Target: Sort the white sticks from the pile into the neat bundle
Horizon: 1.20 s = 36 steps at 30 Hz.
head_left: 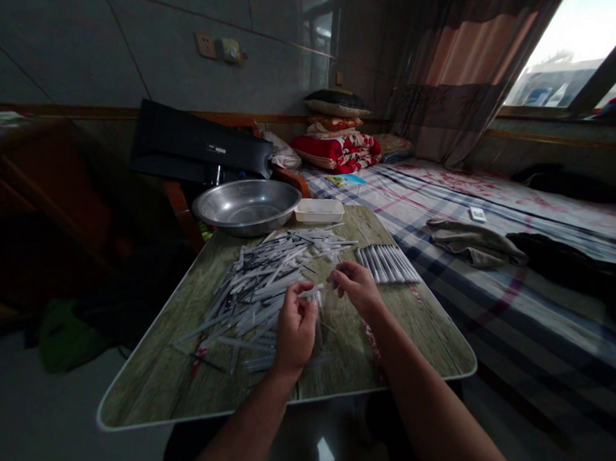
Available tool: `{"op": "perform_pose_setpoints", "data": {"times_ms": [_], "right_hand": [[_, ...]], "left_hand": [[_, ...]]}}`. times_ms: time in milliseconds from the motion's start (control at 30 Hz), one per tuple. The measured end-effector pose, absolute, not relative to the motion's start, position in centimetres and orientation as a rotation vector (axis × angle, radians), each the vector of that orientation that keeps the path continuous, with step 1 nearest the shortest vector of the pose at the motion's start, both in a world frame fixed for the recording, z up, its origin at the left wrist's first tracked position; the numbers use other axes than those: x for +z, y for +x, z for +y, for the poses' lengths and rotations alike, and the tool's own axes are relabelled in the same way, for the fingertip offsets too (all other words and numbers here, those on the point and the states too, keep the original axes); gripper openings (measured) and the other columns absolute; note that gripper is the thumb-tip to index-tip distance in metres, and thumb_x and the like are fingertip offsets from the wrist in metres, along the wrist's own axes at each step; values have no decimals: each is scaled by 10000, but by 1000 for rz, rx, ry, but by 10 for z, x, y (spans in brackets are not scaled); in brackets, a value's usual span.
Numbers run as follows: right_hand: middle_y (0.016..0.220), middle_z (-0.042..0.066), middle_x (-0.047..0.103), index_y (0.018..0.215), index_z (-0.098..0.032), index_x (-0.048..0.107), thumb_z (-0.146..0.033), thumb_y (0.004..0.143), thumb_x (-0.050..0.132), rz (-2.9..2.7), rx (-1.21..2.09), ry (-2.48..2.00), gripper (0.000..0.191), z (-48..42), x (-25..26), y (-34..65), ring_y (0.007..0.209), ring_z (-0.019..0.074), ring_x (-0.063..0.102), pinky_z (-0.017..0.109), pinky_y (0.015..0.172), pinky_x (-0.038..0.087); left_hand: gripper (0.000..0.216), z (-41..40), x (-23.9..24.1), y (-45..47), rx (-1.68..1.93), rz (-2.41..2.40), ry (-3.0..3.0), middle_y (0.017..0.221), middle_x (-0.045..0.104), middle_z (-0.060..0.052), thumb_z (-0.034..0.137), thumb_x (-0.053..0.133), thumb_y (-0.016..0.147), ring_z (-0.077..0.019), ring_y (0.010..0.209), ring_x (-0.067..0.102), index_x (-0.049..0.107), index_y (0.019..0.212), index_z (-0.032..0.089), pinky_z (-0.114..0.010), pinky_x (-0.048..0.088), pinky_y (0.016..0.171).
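My left hand is closed in a pinch around a short whitish plastic tube, held over the table. Just to its right, my right hand has its fingertips together; a small pale, see-through bit shows by them, too blurred to name. A loose pile of slim translucent tubes and dark thin sticks lies left of and beyond my left hand. Beyond my right hand, a neat row of pen-like sticks lies side by side.
The wood-patterned table has a pale rim. At its far end are a wide metal basin and a white plastic tray. A bed with a checked sheet adjoins the right side, with a grey cloth on it.
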State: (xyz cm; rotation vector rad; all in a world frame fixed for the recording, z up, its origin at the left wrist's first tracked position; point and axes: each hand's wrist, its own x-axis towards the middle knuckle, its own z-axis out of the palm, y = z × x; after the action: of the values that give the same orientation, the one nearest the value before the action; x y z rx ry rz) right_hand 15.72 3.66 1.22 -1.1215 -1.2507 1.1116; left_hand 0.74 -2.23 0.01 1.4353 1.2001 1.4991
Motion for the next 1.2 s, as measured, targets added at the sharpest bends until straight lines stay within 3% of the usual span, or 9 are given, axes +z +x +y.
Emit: {"op": "perform_pose_setpoints", "data": {"times_ms": [133,233,333,433,533,700,900,1200], "right_hand": [[695,9,648,780,-186,574,-414,723,666,-1324,1281,-914,253,24,27,146,555,107,554,214,493,454],[715,-1,617,838,-184,601,-397,757,635,-1424,1300,-909,231,19,30,146,580,105,538,216,521,442],[694,-14,588,880,-169,618,-335,772,613,-1662,1148,-1119,198,20,26,154,591,101,509,203,521,387],[638,-21,576,756,-146,640,-241,729,653,-2147,981,-1359,100,18,20,162,588,96,484,204,535,327],[630,-14,596,705,-144,667,-225,693,683,-2513,862,-1484,83,12,16,161,575,99,471,218,527,282],[612,0,607,669,-147,684,-159,698,612,-2596,688,-1547,78,9,14,155,558,102,457,231,518,260],[566,-28,576,781,-140,664,-187,780,562,-2273,1163,-1490,112,15,30,190,464,76,481,188,468,323],[466,-91,423,789,-160,567,-324,790,597,-1893,1520,-1256,167,13,38,234,385,48,321,174,381,250]], "left_hand": [[346,-23,-1,9,1430,1165,1474,903,646,-15,303,652,812,-110,626,557,534,1125,218,-235,449,586],[335,-22,-1,7,1468,1160,1406,823,635,6,334,644,827,-120,667,589,531,1120,216,-231,463,618],[316,-20,0,4,1635,1162,1213,795,615,15,341,604,858,-101,623,572,503,1124,205,-217,464,596],[304,-17,2,2,1730,1095,1048,799,612,15,333,597,861,-77,542,526,482,1110,202,-197,444,522],[256,-16,3,1,1779,1026,979,831,623,10,322,587,870,-80,560,556,480,1074,211,-210,475,548],[186,-16,0,1,1794,938,903,818,630,16,356,555,891,-86,543,577,496,998,215,-232,494,543],[240,-12,-2,2,1817,917,779,781,645,7,418,567,869,-95,497,578,504,953,202,-227,488,490],[275,-10,0,3,1861,877,667,761,654,13,431,632,818,-104,530,600,514,922,205,-221,502,505]]}}
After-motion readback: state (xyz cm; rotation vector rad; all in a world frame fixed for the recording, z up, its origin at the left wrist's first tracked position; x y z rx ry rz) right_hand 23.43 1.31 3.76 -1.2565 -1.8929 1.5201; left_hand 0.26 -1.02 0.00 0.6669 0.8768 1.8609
